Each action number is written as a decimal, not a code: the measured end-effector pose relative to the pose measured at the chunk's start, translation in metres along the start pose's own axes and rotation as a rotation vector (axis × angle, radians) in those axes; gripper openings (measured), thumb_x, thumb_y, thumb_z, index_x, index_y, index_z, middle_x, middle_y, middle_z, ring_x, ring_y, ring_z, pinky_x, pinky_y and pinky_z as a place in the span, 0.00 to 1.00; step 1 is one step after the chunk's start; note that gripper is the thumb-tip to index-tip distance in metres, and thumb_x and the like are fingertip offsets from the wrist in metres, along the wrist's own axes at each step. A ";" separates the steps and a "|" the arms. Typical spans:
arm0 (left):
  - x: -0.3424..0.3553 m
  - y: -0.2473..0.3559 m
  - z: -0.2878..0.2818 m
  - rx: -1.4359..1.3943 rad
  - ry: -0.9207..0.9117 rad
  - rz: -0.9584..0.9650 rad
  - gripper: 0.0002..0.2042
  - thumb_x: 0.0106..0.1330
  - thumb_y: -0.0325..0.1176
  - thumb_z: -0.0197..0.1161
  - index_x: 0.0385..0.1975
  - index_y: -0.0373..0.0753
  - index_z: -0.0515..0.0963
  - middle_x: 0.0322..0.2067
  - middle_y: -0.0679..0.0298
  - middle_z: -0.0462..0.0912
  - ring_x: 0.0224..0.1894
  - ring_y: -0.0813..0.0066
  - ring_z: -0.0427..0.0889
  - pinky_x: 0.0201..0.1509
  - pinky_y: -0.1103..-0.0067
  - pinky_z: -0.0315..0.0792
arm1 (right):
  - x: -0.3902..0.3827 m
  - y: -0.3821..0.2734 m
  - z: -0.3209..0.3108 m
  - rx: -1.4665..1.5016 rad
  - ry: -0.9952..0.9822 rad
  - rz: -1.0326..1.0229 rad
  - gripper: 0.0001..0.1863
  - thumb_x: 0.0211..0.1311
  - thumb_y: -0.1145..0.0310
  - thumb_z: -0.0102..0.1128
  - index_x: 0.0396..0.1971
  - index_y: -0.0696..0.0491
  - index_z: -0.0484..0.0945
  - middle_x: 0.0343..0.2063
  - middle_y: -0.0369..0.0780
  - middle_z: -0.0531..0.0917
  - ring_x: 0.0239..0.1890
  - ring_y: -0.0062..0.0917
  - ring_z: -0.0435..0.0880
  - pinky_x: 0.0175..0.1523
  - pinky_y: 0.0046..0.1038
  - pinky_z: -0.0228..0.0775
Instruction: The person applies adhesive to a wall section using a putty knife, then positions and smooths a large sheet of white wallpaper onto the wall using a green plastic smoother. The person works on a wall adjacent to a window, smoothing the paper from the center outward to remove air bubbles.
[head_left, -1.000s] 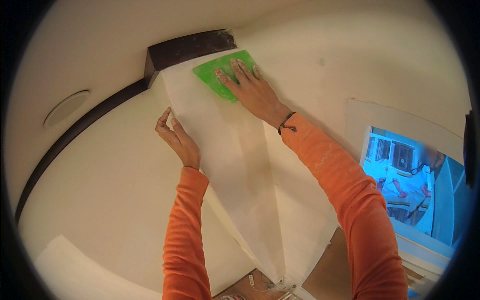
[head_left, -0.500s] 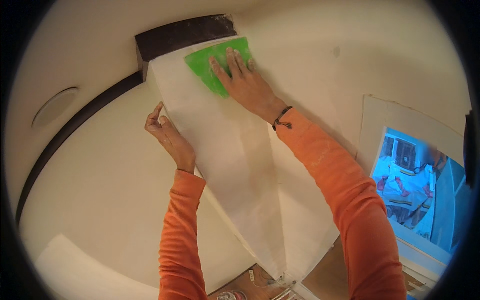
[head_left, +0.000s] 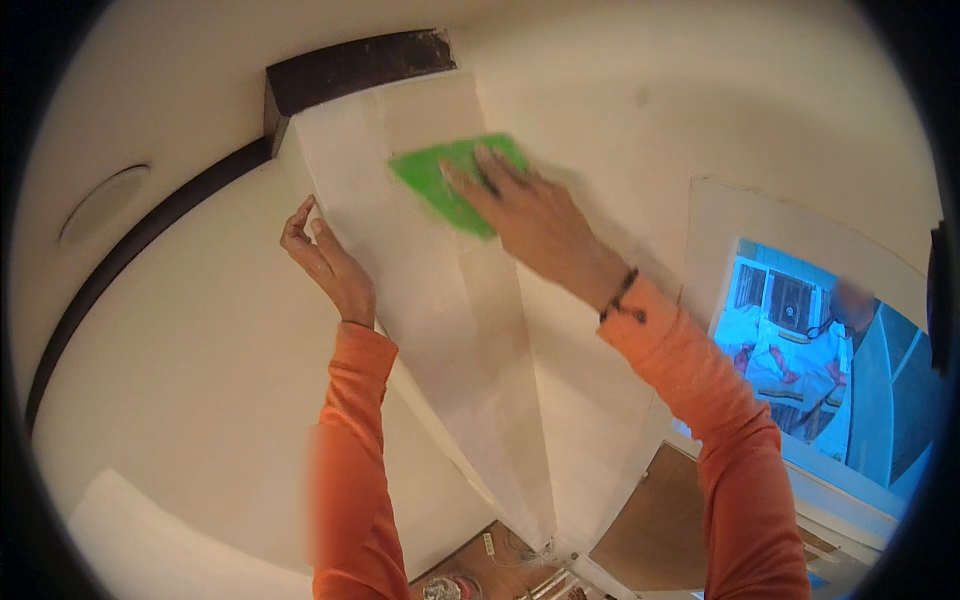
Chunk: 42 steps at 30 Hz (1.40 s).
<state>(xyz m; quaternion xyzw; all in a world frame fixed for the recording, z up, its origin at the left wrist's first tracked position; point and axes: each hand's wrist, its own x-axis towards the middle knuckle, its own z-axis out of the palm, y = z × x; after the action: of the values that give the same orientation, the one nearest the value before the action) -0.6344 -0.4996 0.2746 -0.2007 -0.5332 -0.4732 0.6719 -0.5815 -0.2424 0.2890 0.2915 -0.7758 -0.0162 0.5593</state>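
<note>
Since the earlier frame we have slid our right hand (head_left: pixel 540 215) and the green pad (head_left: pixel 455 180) under it down the strip (head_left: pixel 440 300), away from the dark band (head_left: pixel 360 62) at the top; the pad sat just under that band and now lies well below it. Our left hand (head_left: pixel 330 255) has kept its place at the strip's left edge.

Our right fingers (head_left: pixel 495 165) lie flat and spread, pressing the pad against the strip rather than closing round it. Our left fingers (head_left: pixel 300 220) are loosely curled, their tips touching the edge of the strip; we cannot tell whether they pinch anything.

The strip is a long pale sheet running down the corner column from the band toward the floor (head_left: pixel 500 570) far below. Above the right fingers it looks flat against the column, so we judge the top part pressed down. Below the fingers runs a long crease down the middle, and most of the length lies there untouched by the pad. We judge the smoothing barely begun, with nearly the whole run below the fingers left.
</note>
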 end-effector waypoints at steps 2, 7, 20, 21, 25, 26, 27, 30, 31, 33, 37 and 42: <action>-0.001 0.000 0.000 0.033 -0.010 -0.003 0.18 0.79 0.41 0.46 0.58 0.32 0.65 0.61 0.53 0.70 0.64 0.61 0.63 0.71 0.65 0.54 | 0.033 0.015 -0.009 -0.033 0.000 0.058 0.33 0.65 0.74 0.55 0.71 0.45 0.65 0.60 0.51 0.76 0.59 0.44 0.81 0.50 0.40 0.82; -0.005 0.008 0.003 0.111 -0.021 0.016 0.17 0.80 0.40 0.46 0.58 0.34 0.66 0.60 0.55 0.70 0.66 0.61 0.63 0.73 0.65 0.53 | 0.074 0.041 0.013 -0.135 0.139 -0.056 0.38 0.62 0.78 0.56 0.73 0.40 0.63 0.63 0.50 0.75 0.54 0.44 0.84 0.49 0.39 0.83; -0.005 0.012 -0.001 0.166 -0.037 0.050 0.18 0.80 0.41 0.45 0.59 0.34 0.67 0.60 0.55 0.70 0.66 0.61 0.63 0.73 0.64 0.53 | 0.094 0.046 0.019 -0.076 0.133 -0.079 0.38 0.60 0.80 0.54 0.71 0.38 0.66 0.65 0.42 0.76 0.59 0.41 0.81 0.53 0.41 0.81; -0.005 0.011 0.000 0.168 -0.035 0.049 0.18 0.80 0.41 0.45 0.59 0.34 0.67 0.60 0.55 0.70 0.66 0.61 0.63 0.73 0.64 0.53 | 0.095 0.047 0.020 -0.063 0.126 -0.066 0.37 0.60 0.80 0.53 0.71 0.39 0.66 0.65 0.42 0.76 0.59 0.41 0.81 0.53 0.41 0.81; -0.005 0.010 0.000 0.179 -0.033 0.054 0.19 0.80 0.42 0.45 0.59 0.34 0.67 0.59 0.55 0.70 0.66 0.62 0.64 0.73 0.64 0.53 | 0.099 0.044 0.020 0.024 0.086 -0.060 0.36 0.59 0.80 0.53 0.69 0.40 0.68 0.65 0.41 0.76 0.59 0.39 0.81 0.53 0.40 0.81; -0.004 0.008 0.001 0.173 -0.034 0.055 0.19 0.80 0.42 0.45 0.58 0.34 0.68 0.59 0.55 0.70 0.66 0.62 0.64 0.73 0.64 0.53 | 0.098 0.045 0.018 0.044 0.071 -0.069 0.36 0.58 0.80 0.54 0.69 0.41 0.68 0.65 0.41 0.77 0.58 0.39 0.82 0.52 0.40 0.82; -0.005 0.007 0.000 0.153 -0.031 0.045 0.19 0.80 0.41 0.45 0.59 0.33 0.67 0.59 0.54 0.70 0.65 0.61 0.64 0.73 0.64 0.54 | 0.098 0.044 0.017 0.043 0.016 -0.060 0.36 0.59 0.80 0.54 0.69 0.41 0.68 0.65 0.41 0.77 0.58 0.39 0.82 0.52 0.40 0.82; -0.001 0.006 0.000 0.086 -0.026 0.033 0.19 0.79 0.40 0.46 0.59 0.32 0.66 0.59 0.53 0.70 0.65 0.59 0.63 0.72 0.63 0.54 | 0.085 0.034 0.013 0.056 -0.085 -0.032 0.36 0.59 0.80 0.54 0.69 0.42 0.68 0.65 0.41 0.76 0.59 0.38 0.81 0.51 0.40 0.82; 0.001 0.009 0.001 0.060 -0.019 0.033 0.19 0.79 0.41 0.46 0.59 0.32 0.66 0.59 0.53 0.70 0.65 0.60 0.63 0.72 0.63 0.53 | 0.072 0.030 0.018 0.073 -0.083 -0.034 0.36 0.58 0.80 0.54 0.69 0.42 0.67 0.65 0.41 0.76 0.59 0.37 0.81 0.52 0.40 0.82; -0.003 0.007 0.000 0.056 -0.015 0.025 0.19 0.79 0.42 0.45 0.59 0.33 0.65 0.60 0.53 0.70 0.66 0.61 0.63 0.73 0.64 0.53 | 0.035 0.015 0.029 0.108 -0.098 -0.046 0.38 0.57 0.81 0.55 0.70 0.41 0.66 0.65 0.40 0.75 0.60 0.37 0.80 0.54 0.41 0.80; -0.005 0.005 0.004 0.047 -0.027 0.025 0.18 0.80 0.43 0.44 0.58 0.35 0.63 0.62 0.54 0.72 0.67 0.64 0.64 0.74 0.65 0.52 | -0.035 0.003 0.041 0.076 -0.129 -0.150 0.39 0.56 0.80 0.57 0.71 0.42 0.66 0.63 0.42 0.76 0.57 0.40 0.81 0.53 0.42 0.79; -0.004 0.008 -0.002 0.088 -0.028 0.039 0.19 0.80 0.42 0.47 0.59 0.34 0.65 0.59 0.54 0.71 0.66 0.59 0.62 0.72 0.62 0.53 | -0.013 0.010 0.002 0.583 -0.188 0.273 0.35 0.56 0.78 0.54 0.68 0.51 0.68 0.47 0.55 0.84 0.48 0.52 0.84 0.53 0.48 0.78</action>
<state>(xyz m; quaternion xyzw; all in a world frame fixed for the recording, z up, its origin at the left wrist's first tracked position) -0.6265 -0.4952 0.2725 -0.1877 -0.5588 -0.4334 0.6816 -0.5851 -0.2284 0.2811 0.3299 -0.8278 0.2550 0.3754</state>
